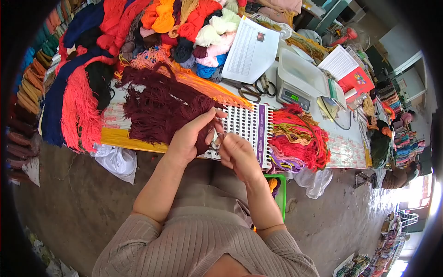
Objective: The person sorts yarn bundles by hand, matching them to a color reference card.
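My left hand [196,130] is closed around a bunch of dark maroon yarn [157,106], whose loose mass spreads over the table to the left. Close beside it, my right hand [237,154] has its fingers bent together in a pinch near a small pale bit between the hands, too small to name. Beneath both hands lies a white thread card [244,122] with rows of punched holes and a purple printed strip. Multicoloured threads [297,138], mostly red, hang from the card's right edge, and orange threads [207,83] run from its top edge.
Black-handled scissors [265,87] lie behind the card, beside a digital scale [293,97] bearing a clear plastic tray [302,71]. A printed sheet [251,51] stands behind. Skeins of yarn [194,27] pile up at the back left. Below the table is a green basket [282,194].
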Demonstrator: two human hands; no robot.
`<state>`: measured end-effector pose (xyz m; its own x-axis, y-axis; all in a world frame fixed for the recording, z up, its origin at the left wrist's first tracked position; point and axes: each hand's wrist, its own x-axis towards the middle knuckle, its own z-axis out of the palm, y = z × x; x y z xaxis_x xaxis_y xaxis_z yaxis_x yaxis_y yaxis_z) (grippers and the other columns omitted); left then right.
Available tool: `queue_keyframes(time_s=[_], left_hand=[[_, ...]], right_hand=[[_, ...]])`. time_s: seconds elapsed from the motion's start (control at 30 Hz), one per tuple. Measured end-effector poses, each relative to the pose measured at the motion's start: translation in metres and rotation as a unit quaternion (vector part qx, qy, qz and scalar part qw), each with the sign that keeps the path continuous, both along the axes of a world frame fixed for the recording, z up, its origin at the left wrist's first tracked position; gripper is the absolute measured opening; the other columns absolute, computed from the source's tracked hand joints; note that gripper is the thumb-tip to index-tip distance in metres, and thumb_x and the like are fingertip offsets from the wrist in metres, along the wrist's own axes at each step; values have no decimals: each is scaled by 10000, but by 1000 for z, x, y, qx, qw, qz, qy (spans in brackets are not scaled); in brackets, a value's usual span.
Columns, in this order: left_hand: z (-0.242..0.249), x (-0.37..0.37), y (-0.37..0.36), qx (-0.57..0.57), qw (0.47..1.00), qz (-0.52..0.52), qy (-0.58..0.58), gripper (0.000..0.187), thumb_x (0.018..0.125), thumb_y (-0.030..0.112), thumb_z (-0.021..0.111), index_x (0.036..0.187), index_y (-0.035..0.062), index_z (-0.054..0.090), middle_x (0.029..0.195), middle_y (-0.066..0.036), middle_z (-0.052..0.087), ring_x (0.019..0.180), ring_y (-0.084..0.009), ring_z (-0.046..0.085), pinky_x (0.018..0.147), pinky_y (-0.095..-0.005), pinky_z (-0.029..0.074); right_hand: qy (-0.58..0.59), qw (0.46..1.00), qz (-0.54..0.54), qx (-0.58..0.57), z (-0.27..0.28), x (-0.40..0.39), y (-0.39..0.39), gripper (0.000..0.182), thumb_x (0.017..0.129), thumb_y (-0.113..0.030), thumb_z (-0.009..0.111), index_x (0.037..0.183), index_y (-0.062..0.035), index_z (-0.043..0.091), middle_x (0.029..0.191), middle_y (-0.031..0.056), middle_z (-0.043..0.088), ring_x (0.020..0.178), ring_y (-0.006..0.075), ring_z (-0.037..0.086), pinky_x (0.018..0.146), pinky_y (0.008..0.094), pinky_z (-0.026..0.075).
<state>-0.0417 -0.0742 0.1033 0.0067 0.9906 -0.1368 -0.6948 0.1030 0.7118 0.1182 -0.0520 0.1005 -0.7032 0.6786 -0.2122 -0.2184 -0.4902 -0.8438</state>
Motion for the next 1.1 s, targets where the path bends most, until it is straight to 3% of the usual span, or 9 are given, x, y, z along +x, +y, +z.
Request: queue_keyframes(time_s=[0.1,0.17,0.27,0.3,0.4,0.47,0.6,0.8,1.1], left_hand=[[0,-8,-4,-5,991,-56,121,363,941,375,424,894,57,594,642,6,540,506,-44,430,459,-173,313],[6,-10,-4,-32,987,-33,153,388,935,400,429,840,58,586,609,3,539,474,-51,424,431,-180,310],[1,-19,-7,64,994,-79,-28,425,928,405,436,833,27,604,652,-60,587,473,-109,477,442,-199,378],[6,-23,-6,129,977,-152,-79,421,929,389,438,917,10,620,773,-92,630,605,-139,556,572,-235,458],[4,-6,-9,39,998,-44,-15,439,933,384,432,1074,-1,591,1050,-63,616,940,-124,559,824,-280,446],[9,9,-8,74,993,-6,94,431,938,367,428,1133,8,565,1062,-37,602,931,-103,551,794,-262,452],[3,18,-13,0,995,-84,62,388,938,343,431,1166,59,564,965,11,569,755,-48,485,586,-198,381],[4,17,-9,-28,997,-49,-57,355,947,287,405,1113,19,568,882,-66,599,580,-108,519,527,-238,429],[-5,16,-1,7,997,-47,-59,359,947,274,403,1102,-9,560,878,-82,588,654,-140,536,558,-271,458]], right_hand=[[-28,982,111,151,1,5,-1,271,920,-222,513,844,16,618,734,26,542,535,74,427,497,204,344],[87,990,-9,109,0,3,1,235,919,-188,505,856,16,603,772,44,560,564,88,468,524,217,380],[270,941,-197,-46,-21,10,28,225,943,-197,444,839,-24,545,782,39,551,573,85,454,527,221,383],[275,926,-238,-98,-18,12,30,221,949,-196,435,847,-28,534,746,31,537,562,79,442,516,212,373],[111,965,-232,59,-14,1,16,204,937,-164,469,845,-11,569,780,40,565,538,83,470,505,199,372],[-51,963,-163,210,-4,-7,1,161,908,-120,519,910,17,604,782,32,566,560,78,515,503,196,397],[-73,950,-184,240,0,-19,-9,69,880,-48,552,910,12,567,733,1,530,571,51,484,496,184,392],[-5,967,-162,195,-5,-12,-7,144,912,-127,515,961,7,533,789,28,568,600,91,514,555,203,399],[37,977,-163,129,-13,-6,-2,226,924,-139,488,1078,24,514,960,94,593,681,130,548,627,235,445]])
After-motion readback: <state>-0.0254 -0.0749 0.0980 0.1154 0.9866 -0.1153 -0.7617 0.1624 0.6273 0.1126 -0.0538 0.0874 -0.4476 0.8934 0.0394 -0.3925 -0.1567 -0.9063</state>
